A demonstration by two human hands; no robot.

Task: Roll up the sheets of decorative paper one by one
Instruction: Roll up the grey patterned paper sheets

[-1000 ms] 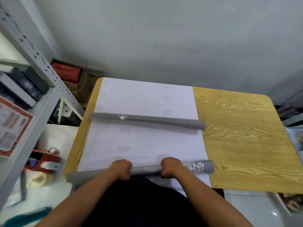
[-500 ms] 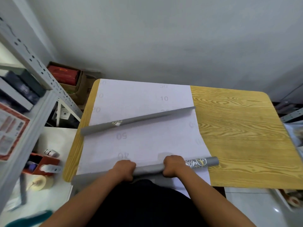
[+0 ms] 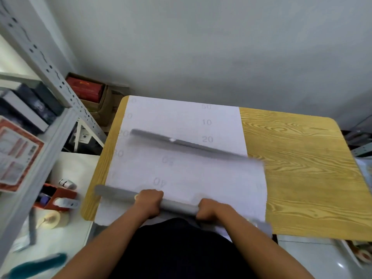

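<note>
A white sheet of decorative paper (image 3: 181,170), back side up with faint numbers, lies flat over the left half of the wooden table (image 3: 302,168). Its near end is wound into a grey roll (image 3: 177,204) at the table's front edge. My left hand (image 3: 149,202) and my right hand (image 3: 211,212) both grip that roll, side by side. The roll slants, its left end farther from me than its right end. A second grey roll (image 3: 189,144), blurred, lies across the sheet farther back, slanting the same way.
A metal shelf rack (image 3: 40,97) with boxes stands at the left. Below it are a tape roll (image 3: 52,219), a red holder (image 3: 56,198) and a teal object (image 3: 38,264). A cardboard box with red packs (image 3: 86,91) sits behind the table. A wall is beyond.
The far roll has swung round: its right end moved toward me, its left end away. The near roll in my hands has tilted the same way, left end forward.
</note>
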